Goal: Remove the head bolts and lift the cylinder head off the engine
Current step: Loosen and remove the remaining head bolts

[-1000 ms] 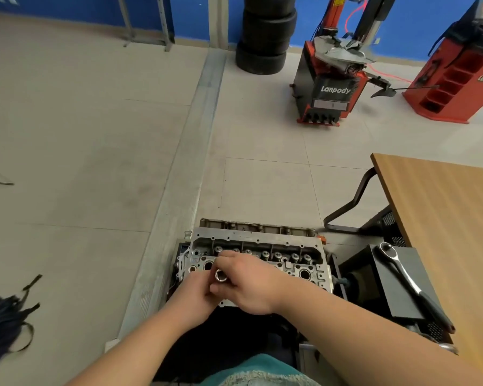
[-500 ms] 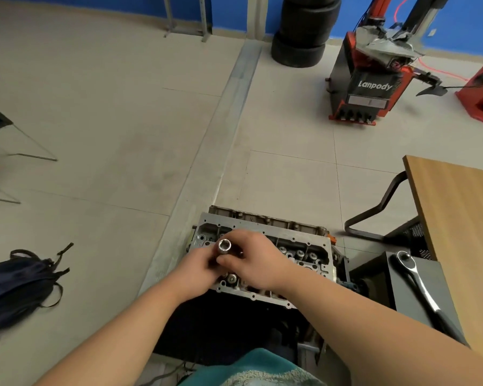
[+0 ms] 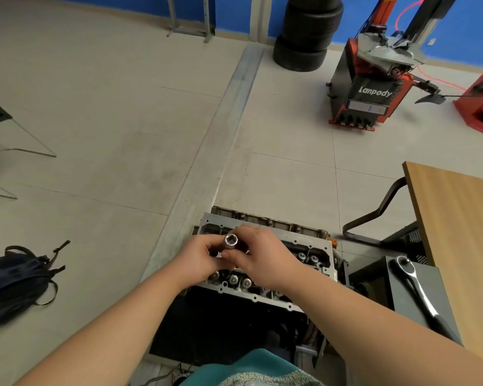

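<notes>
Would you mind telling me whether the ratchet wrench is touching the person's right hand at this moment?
Apart. In the head view the ratchet wrench lies on the dark box beside the engine, well clear of the right hand, which holds the socket with the left hand.

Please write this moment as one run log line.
left hand: holds silver metal socket | right hand: holds socket | grey cylinder head: on engine | chrome ratchet: unused, black box

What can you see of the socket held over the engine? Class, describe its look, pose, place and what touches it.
The socket is a shiny, chrome-looking metal tube with its open end tilted up toward the camera, showing a dark multi-sided recess. It sits above the cylinder head, not touching it. The left hand and right hand both pinch its lower part, which their fingers hide. A dark piece shows below it between the fingers; what it is cannot be told.
</notes>
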{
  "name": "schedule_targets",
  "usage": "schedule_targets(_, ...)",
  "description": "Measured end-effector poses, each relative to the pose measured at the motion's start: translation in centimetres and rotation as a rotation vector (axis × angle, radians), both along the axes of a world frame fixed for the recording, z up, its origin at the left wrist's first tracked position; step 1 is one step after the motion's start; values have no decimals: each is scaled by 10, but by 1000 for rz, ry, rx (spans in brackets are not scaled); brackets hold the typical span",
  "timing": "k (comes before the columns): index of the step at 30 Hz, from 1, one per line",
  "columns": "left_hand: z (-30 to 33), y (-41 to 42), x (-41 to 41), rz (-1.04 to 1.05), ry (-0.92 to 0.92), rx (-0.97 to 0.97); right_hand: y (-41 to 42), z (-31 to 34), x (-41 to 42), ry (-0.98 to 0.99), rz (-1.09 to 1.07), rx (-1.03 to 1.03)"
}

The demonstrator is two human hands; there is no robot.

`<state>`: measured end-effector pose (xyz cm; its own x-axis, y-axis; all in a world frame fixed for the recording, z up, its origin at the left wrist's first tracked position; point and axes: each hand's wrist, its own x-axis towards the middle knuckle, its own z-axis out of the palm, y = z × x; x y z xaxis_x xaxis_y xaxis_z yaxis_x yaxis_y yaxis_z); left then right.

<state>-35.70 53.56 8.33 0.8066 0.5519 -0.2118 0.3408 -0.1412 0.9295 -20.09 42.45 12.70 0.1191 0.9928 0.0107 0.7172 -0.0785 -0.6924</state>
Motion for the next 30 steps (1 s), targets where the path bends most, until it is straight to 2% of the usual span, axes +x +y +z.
schedule_targets(9,-2,6,-2,-143,-5,58,-3,-11,-10,10,-93,-28)
schedule_targets(18,3,29,-5,-397,127,94,-9,-20,-29,52,-155,-51)
schedule_targets(22,-2,33,-2,-422,158,106,-8,-19,-30,-29,-187,-63)
schedule_targets(26,-6,31,-1,-411,151,113,-7,-14,-28,-130,-125,-116)
schedule_targets(30,-10,22,-9,-339,127,112,-6,-13,-34,-299,-103,-85)
